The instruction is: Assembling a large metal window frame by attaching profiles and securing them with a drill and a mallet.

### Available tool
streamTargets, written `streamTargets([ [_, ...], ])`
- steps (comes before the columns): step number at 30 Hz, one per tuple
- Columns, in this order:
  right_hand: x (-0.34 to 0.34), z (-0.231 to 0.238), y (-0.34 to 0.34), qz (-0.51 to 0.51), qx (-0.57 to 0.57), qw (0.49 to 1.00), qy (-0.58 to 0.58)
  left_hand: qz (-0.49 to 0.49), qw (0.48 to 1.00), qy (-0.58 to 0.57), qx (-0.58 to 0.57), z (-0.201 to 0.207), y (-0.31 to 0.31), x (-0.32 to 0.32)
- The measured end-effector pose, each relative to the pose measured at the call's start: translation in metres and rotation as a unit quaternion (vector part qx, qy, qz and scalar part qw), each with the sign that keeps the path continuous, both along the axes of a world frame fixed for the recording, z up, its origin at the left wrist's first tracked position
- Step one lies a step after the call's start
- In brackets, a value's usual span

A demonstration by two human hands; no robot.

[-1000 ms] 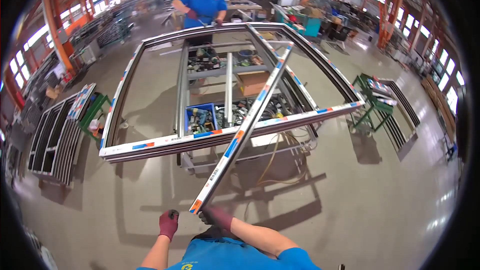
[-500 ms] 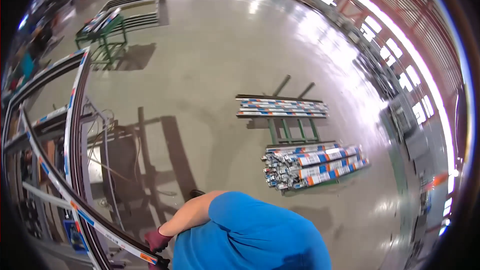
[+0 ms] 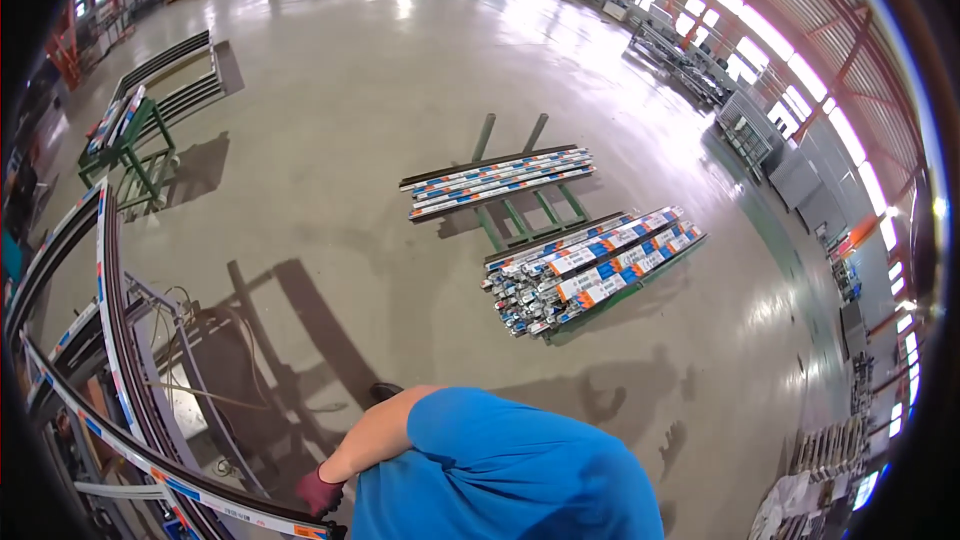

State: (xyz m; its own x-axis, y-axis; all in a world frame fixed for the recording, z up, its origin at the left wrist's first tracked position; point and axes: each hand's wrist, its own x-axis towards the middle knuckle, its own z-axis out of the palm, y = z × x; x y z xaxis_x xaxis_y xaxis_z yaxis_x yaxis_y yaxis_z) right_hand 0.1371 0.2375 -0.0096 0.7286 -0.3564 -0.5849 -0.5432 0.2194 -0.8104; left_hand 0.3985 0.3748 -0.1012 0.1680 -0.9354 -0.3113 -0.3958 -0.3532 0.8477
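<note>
My right arm, in a blue sleeve, reaches across to the left. My right hand (image 3: 320, 492), in a maroon glove, is at the near end of a long dark profile bar (image 3: 215, 503) covered with white, blue and orange film. Its fingers curl downward, and what they may hold is hidden. The bar slants away to the left across a large rectangular frame (image 3: 112, 315) of similar film-covered profiles. My left hand is not in view.
Several wrapped profiles (image 3: 500, 183) lie on a green rack (image 3: 510, 225) ahead. A thick bundle of profiles (image 3: 600, 270) sits nearer on the right. A green stand (image 3: 140, 155) is at the far left, beside a floor-laid frame (image 3: 195, 90). A thin cable (image 3: 250, 360) hangs by the large frame.
The view has turned, so the racks and frame sit further left. My right hand stays near the bar's end. A bit of maroon glove below it is no longer seen.
</note>
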Motion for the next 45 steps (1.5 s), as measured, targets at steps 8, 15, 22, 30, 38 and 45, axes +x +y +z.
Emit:
streamTargets([
  [8,0.001,0.008,-0.003,0.069,-0.059,0.996,-0.001,0.05,0.999,-0.01,0.006,0.076,0.048,-0.016],
  [15,-0.005,0.006,-0.007,0.045,-0.032,0.998,-0.003,-0.004,0.987,-0.148,-0.067,0.16,0.006,-0.11],
  [22,-0.02,0.011,-0.003,-0.001,-0.073,0.997,-0.026,0.038,0.945,-0.314,0.085,0.23,-0.007,-0.15],
  [30,-0.028,0.052,0.001,-0.059,-0.025,0.989,-0.132,-0.002,0.973,-0.179,0.144,0.169,-0.007,-0.102],
  [38,-0.009,0.039,0.006,0.019,-0.038,0.981,-0.189,-0.078,0.981,-0.026,0.174,0.221,0.003,-0.099],
  [45,-0.014,0.04,0.005,0.02,-0.07,0.981,-0.182,-0.039,0.992,0.047,0.112,0.159,-0.051,-0.114],
])
